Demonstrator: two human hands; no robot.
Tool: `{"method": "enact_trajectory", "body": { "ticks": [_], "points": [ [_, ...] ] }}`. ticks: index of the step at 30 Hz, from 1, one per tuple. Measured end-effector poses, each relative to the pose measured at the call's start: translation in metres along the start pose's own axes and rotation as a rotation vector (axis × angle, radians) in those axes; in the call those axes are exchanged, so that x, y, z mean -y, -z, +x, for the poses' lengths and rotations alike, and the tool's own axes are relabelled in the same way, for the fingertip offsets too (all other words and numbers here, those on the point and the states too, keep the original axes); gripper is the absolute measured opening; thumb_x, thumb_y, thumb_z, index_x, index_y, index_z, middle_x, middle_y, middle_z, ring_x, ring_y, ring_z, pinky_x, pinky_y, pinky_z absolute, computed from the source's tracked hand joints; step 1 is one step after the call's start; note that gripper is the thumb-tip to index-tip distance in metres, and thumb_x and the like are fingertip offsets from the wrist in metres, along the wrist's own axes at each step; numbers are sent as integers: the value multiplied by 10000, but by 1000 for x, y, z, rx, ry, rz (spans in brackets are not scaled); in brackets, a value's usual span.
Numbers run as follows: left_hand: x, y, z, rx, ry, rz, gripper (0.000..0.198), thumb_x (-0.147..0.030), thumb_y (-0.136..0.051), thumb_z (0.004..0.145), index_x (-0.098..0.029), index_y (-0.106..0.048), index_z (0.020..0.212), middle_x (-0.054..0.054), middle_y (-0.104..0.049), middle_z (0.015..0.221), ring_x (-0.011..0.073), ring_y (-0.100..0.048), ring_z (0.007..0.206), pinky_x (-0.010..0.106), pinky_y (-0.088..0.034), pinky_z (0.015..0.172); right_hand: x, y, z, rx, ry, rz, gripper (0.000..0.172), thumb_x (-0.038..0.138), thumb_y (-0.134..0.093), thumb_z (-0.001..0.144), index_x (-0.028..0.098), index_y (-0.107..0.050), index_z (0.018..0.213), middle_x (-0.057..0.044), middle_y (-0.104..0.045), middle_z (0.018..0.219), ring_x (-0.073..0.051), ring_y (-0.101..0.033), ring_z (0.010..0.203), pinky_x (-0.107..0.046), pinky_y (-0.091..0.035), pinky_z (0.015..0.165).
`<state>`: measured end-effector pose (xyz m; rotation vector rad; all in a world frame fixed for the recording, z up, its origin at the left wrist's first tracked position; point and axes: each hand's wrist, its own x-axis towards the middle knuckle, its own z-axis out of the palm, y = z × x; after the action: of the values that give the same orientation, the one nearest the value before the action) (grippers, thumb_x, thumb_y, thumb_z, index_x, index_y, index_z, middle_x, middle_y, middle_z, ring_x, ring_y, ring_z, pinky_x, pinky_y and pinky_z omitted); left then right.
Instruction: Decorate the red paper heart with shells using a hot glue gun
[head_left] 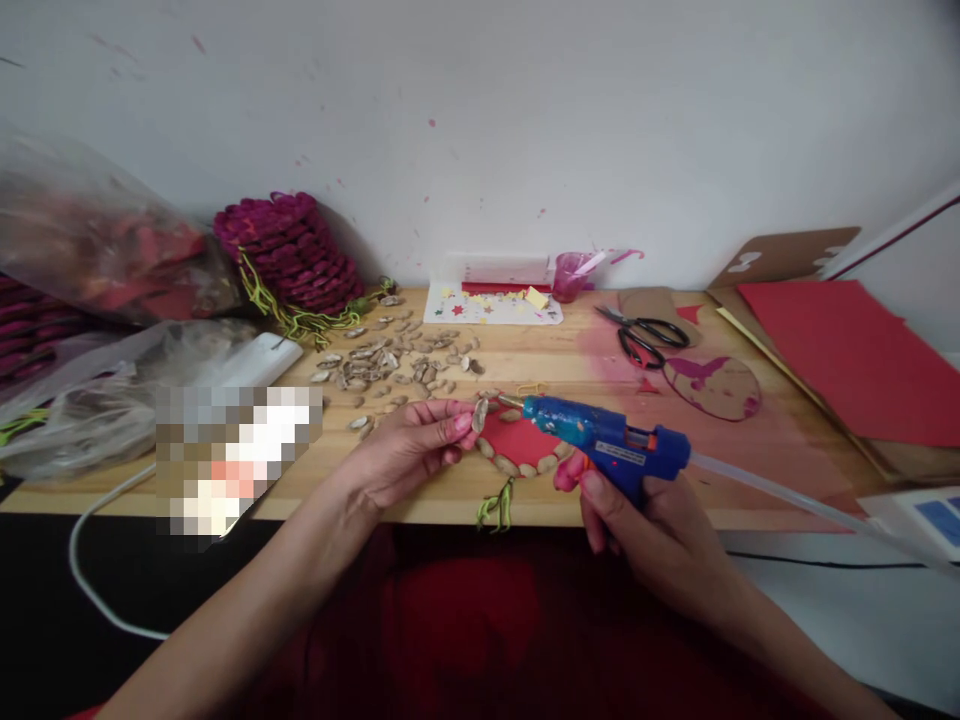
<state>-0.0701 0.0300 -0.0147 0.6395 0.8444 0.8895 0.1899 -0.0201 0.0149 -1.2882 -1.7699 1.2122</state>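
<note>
Bare forearms (pixel 262 590) are reaching in from the lower corners, with dark red clothing (pixel 465 610) showing between them. The left hand (pixel 409 450) is pinching a peanut shell (pixel 481 414) at the left edge of a red disc (pixel 523 438). The right hand (pixel 645 525) is gripping a blue hot-glue gun (pixel 581 430) by its handle, and the brass-coloured nozzle (pixel 512 402) is pointing left at the shell; whether the two are touching, I cannot tell. Behind the gun, a translucent glue stick (pixel 780 495) is trailing rightward. More peanut shells (pixel 527 470) are lining the disc's rim, and green yarn (pixel 496 505) is lying just beside its near side, at the front edge of the wooden table (pixel 551 355). Farther left, loose shells (pixel 371 365) are lying scattered before a tilted, braided purple basket (pixel 289 255) and a clear plastic bag (pixel 82 190). Near the wall (pixel 480 130), a pink cup (pixel 570 277) is standing beside a star-patterned sheet (pixel 491 313). On the right, black-handled scissors (pixel 637 335) are resting near a cardboard disc (pixel 731 395), and red sheets (pixel 847 360) are lying beyond.
</note>
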Motion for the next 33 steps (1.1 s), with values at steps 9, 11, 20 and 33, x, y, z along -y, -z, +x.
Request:
{"method": "enact_trajectory", "body": {
  "ticks": [9, 11, 20, 33],
  "points": [
    [2, -4, 1, 7, 12, -1, 327, -290, -936, 626, -111, -759, 834, 36, -688, 688, 67, -569, 601, 142, -408, 535, 2, -2, -6, 21, 30, -75, 342, 468, -450, 1002, 250, -568, 766, 22, -573, 553, -166, -571, 544, -300, -436, 520],
    [2, -4, 1, 6, -3, -3, 335, -291, -939, 620, -110, -760, 837, 37, -685, 681, 70, -570, 599, 142, -413, 535, 3, -3, -6, 42, 33, -95, 334, 449, -445, 1007, 245, -567, 773, 23, -573, 556, -163, -576, 547, -296, -441, 526],
    [1, -6, -2, 9, -6, 17, 304, -297, -929, 632, -112, -747, 792, 33, -686, 675, 66, -551, 583, 145, -409, 535, 7, -2, -4, 47, 64, -147, 343, 426, -431, 1007, 239, -530, 738, 18, -567, 541, -159, -578, 539, -284, -447, 511],
    [2, -5, -1, 9, -5, 7, 309, -289, -934, 625, -121, -762, 820, 33, -694, 676, 64, -559, 579, 149, -404, 544, 5, -3, -2, 30, 50, -151, 374, 458, -426, 997, 237, -538, 716, 10, -576, 522, -157, -577, 499, -283, -438, 479]
  ]
}}
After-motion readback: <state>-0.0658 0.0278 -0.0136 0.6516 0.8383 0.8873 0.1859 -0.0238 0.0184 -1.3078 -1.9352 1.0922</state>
